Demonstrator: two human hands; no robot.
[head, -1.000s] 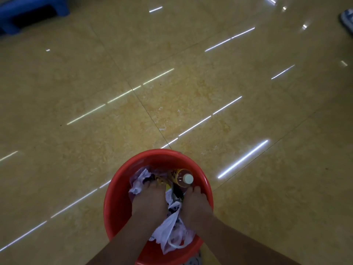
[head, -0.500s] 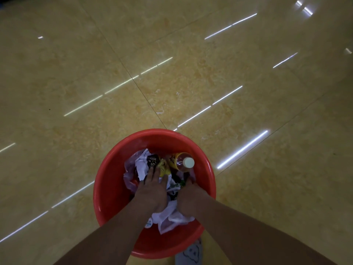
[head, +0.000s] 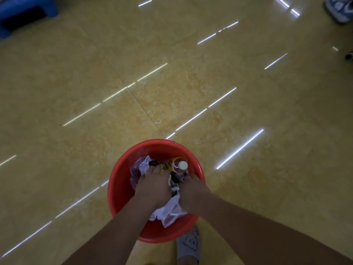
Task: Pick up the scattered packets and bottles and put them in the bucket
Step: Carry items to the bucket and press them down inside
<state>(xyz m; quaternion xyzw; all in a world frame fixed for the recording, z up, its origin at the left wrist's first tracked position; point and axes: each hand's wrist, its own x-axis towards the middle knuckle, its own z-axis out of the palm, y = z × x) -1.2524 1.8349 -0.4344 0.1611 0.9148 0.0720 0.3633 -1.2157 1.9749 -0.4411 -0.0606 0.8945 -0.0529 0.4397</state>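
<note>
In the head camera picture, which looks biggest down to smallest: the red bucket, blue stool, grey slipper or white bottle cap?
Red bucket, plainly largest.
Blue stool and grey slipper: unsure, since the stool is far off and cut by the frame, the slipper near and partly hidden.
White bottle cap, smallest.

One bucket [head: 118, 190], one bottle [head: 179, 165], two hands [head: 152, 186] [head: 193, 190]
</note>
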